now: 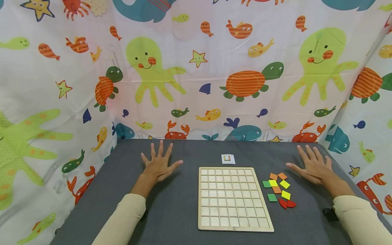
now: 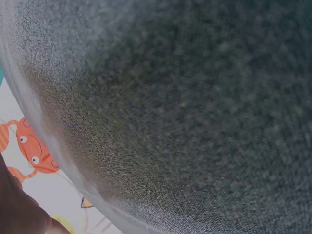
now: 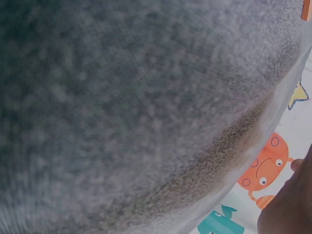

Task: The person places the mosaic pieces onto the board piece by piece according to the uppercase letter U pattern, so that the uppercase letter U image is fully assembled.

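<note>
While left hand (image 1: 157, 167) and right hand (image 1: 316, 169) grip nothing, work looks unstarted. Between them: pale wooden grid board (image 1: 229, 193), unfilled. Near right hand: flat green, orange, yellow, red tiles (image 1: 276, 190), loose.

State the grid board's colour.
The board is pale beige, with a slightly darker rim; the head view shows it best.

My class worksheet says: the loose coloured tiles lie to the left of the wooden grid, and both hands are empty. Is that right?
Not quite: the head view shows the loose coloured tiles to the right of the wooden grid. As you say, left hand and right hand are empty.
</note>
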Demonstrator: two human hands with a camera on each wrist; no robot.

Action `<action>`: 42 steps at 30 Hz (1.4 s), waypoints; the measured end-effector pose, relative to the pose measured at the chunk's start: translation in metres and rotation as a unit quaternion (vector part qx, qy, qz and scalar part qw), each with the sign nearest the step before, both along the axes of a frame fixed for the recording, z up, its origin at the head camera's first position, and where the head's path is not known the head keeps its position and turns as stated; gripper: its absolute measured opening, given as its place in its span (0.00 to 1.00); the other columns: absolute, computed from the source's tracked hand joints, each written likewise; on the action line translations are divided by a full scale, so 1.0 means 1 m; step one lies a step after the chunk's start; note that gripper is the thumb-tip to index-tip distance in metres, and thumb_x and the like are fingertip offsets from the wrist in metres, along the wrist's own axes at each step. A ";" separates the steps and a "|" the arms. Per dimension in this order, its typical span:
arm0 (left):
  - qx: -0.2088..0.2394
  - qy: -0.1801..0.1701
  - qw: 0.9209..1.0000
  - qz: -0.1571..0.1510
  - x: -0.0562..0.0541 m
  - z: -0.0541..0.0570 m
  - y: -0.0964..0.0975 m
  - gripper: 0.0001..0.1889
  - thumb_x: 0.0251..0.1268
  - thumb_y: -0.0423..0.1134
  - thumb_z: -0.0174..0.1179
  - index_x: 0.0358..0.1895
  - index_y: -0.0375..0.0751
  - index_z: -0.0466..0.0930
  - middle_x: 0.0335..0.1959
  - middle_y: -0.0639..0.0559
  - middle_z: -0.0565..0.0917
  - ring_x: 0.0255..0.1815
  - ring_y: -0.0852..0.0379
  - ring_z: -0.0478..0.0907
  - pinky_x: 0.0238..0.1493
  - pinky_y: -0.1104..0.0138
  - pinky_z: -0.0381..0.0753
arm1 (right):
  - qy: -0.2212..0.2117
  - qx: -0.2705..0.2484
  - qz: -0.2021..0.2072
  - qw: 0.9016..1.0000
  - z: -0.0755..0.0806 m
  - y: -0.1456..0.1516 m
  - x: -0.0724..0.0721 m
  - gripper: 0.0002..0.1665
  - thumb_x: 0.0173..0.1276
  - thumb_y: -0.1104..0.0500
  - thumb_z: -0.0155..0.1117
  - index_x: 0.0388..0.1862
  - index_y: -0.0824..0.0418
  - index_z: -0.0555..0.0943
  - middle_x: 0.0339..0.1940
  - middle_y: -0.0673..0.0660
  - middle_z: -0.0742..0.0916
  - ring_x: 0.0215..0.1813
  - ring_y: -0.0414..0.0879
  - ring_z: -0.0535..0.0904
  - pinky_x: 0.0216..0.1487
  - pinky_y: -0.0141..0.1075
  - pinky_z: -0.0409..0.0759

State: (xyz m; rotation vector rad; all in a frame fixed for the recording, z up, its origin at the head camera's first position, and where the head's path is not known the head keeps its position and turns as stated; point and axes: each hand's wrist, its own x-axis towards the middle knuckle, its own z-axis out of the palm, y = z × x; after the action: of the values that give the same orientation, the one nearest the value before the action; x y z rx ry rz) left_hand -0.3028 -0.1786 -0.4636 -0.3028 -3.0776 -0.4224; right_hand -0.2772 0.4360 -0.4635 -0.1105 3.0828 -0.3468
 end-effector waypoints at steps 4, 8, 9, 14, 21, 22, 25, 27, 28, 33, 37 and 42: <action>0.003 -0.001 1.000 0.000 0.000 0.000 -0.001 0.53 0.70 0.81 0.41 0.89 0.56 0.40 0.89 0.39 0.32 0.85 0.24 0.23 0.70 0.15 0.25 | 0.001 -0.001 0.001 1.000 0.000 0.001 0.001 0.67 0.74 0.22 0.48 0.87 0.66 0.36 0.82 0.82 0.45 0.81 0.84 0.34 0.69 0.88 0.32; -0.001 -0.004 1.000 0.002 0.001 0.002 -0.001 0.53 0.70 0.81 0.42 0.89 0.56 0.40 0.88 0.39 0.32 0.85 0.24 0.24 0.70 0.15 0.25 | 0.003 -0.002 0.003 1.000 -0.001 0.004 0.001 0.67 0.74 0.22 0.48 0.87 0.66 0.36 0.82 0.82 0.47 0.80 0.84 0.36 0.69 0.88 0.32; -0.002 -0.004 1.000 0.002 0.001 0.002 -0.001 0.53 0.70 0.81 0.42 0.89 0.56 0.39 0.88 0.39 0.32 0.85 0.24 0.25 0.70 0.15 0.26 | 0.004 -0.002 0.003 1.000 -0.002 0.004 0.001 0.67 0.74 0.22 0.49 0.87 0.66 0.36 0.82 0.83 0.47 0.80 0.84 0.37 0.69 0.88 0.33; -0.007 -0.006 1.000 0.004 0.003 0.002 -0.002 0.54 0.70 0.82 0.40 0.89 0.56 0.39 0.89 0.39 0.35 0.86 0.24 0.29 0.71 0.15 0.30 | 0.011 -0.008 0.006 1.000 -0.003 0.001 0.003 0.66 0.73 0.23 0.51 0.88 0.65 0.39 0.82 0.82 0.52 0.79 0.85 0.42 0.67 0.89 0.40; 0.053 -0.015 0.998 -0.009 0.015 0.007 0.006 0.52 0.72 0.79 0.44 0.89 0.52 0.44 0.88 0.37 0.44 0.86 0.27 0.41 0.75 0.18 0.45 | 0.016 -0.039 0.022 0.999 0.002 -0.013 0.009 0.64 0.70 0.26 0.60 0.86 0.66 0.50 0.79 0.82 0.60 0.72 0.86 0.54 0.58 0.84 0.58; 0.066 -0.015 0.998 -0.011 0.018 0.009 0.008 0.52 0.72 0.77 0.47 0.88 0.50 0.46 0.88 0.37 0.47 0.86 0.27 0.44 0.76 0.20 0.48 | 0.014 -0.042 0.025 0.999 0.002 -0.016 0.010 0.63 0.70 0.27 0.62 0.86 0.66 0.52 0.78 0.83 0.61 0.71 0.86 0.55 0.57 0.83 0.59; 0.107 -0.017 0.994 -0.021 0.027 0.013 0.015 0.50 0.73 0.71 0.55 0.87 0.46 0.52 0.85 0.36 0.56 0.84 0.29 0.52 0.76 0.24 0.56 | 0.013 -0.053 0.036 0.998 0.005 -0.022 0.015 0.61 0.68 0.29 0.66 0.84 0.66 0.58 0.77 0.82 0.65 0.70 0.84 0.58 0.55 0.79 0.63; 0.138 -0.023 0.990 -0.027 0.034 0.016 0.020 0.48 0.74 0.67 0.59 0.86 0.44 0.55 0.83 0.35 0.60 0.82 0.30 0.56 0.76 0.27 0.62 | 0.014 -0.066 0.048 0.997 0.007 -0.025 0.020 0.58 0.67 0.31 0.69 0.82 0.67 0.62 0.75 0.81 0.68 0.69 0.81 0.59 0.54 0.76 0.64; 0.155 -0.027 0.987 -0.029 0.038 0.017 0.023 0.47 0.73 0.65 0.61 0.85 0.43 0.56 0.82 0.35 0.62 0.81 0.31 0.57 0.75 0.28 0.64 | 0.015 -0.075 0.053 0.996 0.008 -0.026 0.023 0.56 0.67 0.33 0.70 0.80 0.67 0.65 0.74 0.80 0.70 0.69 0.80 0.61 0.53 0.75 0.64; 0.233 -0.043 0.971 -0.042 0.057 0.024 0.036 0.41 0.73 0.56 0.67 0.80 0.37 0.66 0.70 0.37 0.73 0.69 0.39 0.73 0.68 0.39 0.79 | 0.011 -0.102 0.066 0.992 0.011 -0.033 0.036 0.46 0.65 0.39 0.75 0.72 0.67 0.76 0.64 0.72 0.81 0.64 0.71 0.69 0.54 0.74 0.68; 0.272 -0.052 0.959 -0.057 0.071 0.028 0.045 0.35 0.72 0.50 0.70 0.75 0.36 0.73 0.60 0.41 0.79 0.58 0.48 0.80 0.60 0.48 0.85 | -0.010 -0.108 0.062 0.992 0.011 -0.041 0.043 0.41 0.65 0.40 0.76 0.67 0.65 0.82 0.57 0.64 0.87 0.61 0.65 0.74 0.54 0.72 0.75; 0.295 -0.089 0.949 -0.065 0.084 0.030 0.054 0.33 0.70 0.50 0.71 0.72 0.35 0.77 0.58 0.43 0.81 0.57 0.48 0.82 0.55 0.50 0.87 | -0.036 -0.115 0.055 0.991 0.012 -0.048 0.049 0.37 0.65 0.42 0.78 0.64 0.64 0.84 0.53 0.60 0.89 0.58 0.61 0.77 0.52 0.66 0.81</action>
State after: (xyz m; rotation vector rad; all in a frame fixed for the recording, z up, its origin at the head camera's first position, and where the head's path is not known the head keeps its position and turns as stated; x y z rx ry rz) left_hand -0.2185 -0.1243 -0.4331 -0.4596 -2.9060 -1.3984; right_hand -0.2286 0.3878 -0.4513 -0.2675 2.9394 -0.6830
